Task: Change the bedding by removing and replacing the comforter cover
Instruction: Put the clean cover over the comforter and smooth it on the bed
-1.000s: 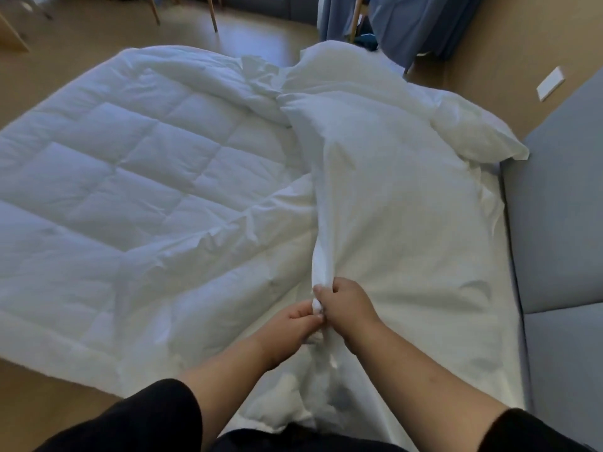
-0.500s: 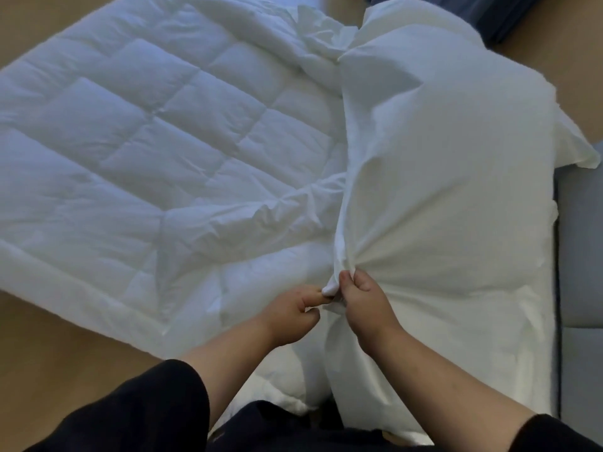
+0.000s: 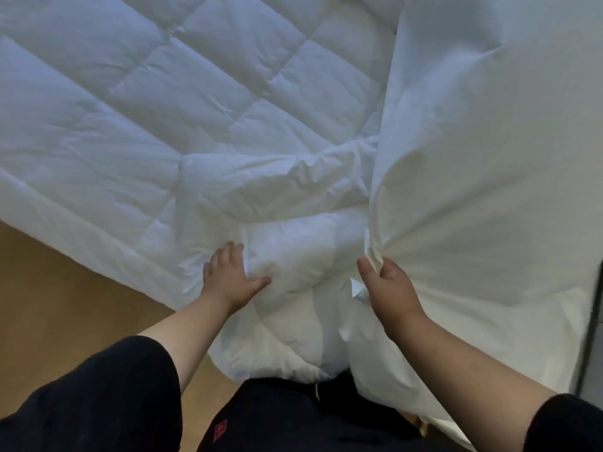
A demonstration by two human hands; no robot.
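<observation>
My left hand [image 3: 233, 282] just let go of the cover [image 3: 489, 164], now flat & open on the comforter [image 3: 163, 109]; right hand [image 3: 388, 291] still pinches cover edge. Sep. underway, I reckon.

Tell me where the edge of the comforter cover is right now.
Head view, right of centre: the right hand pinches the cover edge, beside the quilted comforter.
</observation>
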